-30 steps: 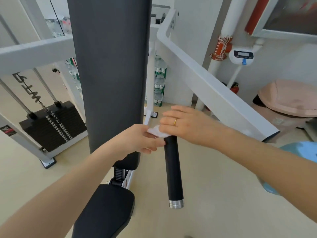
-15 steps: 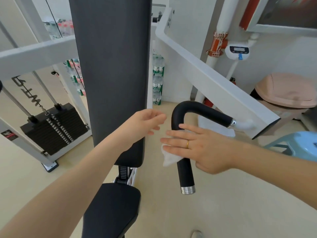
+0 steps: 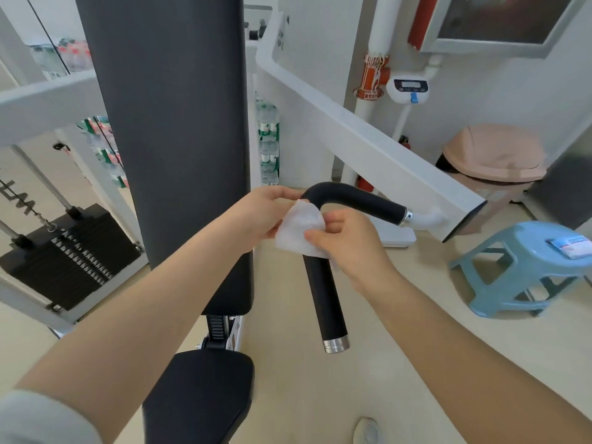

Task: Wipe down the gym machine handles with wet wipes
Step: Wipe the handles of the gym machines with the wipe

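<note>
Wet wipe (image 3: 299, 230), pinched between left hand (image 3: 259, 216) and right hand (image 3: 347, 241), lies against the handle (image 3: 325, 299), whose long axis runs downward below both hands.

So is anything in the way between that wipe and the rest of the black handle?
Nothing visible. Both the left hand and right hand hold the wipe right against the bend of the handle. The lower stretch down to its metal cap is bare, and so is the upper stretch toward the white arm.
</note>
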A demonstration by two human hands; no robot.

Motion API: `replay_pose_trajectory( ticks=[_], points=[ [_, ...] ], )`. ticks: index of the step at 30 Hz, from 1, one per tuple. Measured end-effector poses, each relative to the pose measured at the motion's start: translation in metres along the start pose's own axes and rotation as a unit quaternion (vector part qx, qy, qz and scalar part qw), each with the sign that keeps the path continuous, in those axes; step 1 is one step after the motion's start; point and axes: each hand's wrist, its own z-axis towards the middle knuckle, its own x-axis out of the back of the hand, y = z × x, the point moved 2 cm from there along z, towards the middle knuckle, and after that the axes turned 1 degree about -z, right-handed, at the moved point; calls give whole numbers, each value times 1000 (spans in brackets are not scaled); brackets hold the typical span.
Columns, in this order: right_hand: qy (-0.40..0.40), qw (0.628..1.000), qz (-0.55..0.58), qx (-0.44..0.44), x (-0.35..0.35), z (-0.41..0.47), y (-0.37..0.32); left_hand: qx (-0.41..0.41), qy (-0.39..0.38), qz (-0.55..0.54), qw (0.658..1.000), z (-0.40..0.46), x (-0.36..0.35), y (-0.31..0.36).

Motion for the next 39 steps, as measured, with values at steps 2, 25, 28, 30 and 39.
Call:
replay_pose_trajectory(
  ticks=[2, 25, 28, 30, 39],
  points=[
    [-26, 999, -24, -5, -1, -10, 4, 6, -14, -26, 1000, 1, 0, -2],
    [-92, 980, 108, -142, -11, -21, 22, -17, 14, 26, 999, 4, 1, 1],
    [-145, 970, 117, -153, 0, -14, 13, -15, 15, 23, 1000, 3, 1, 1],
    [-92, 973, 172, -122, 3, -1, 2, -14, 15, 24, 999, 4, 2, 1],
    [-168, 969, 106, -149, 0, -21, 29, -20, 29, 24, 999, 0, -2, 0]
  ],
)
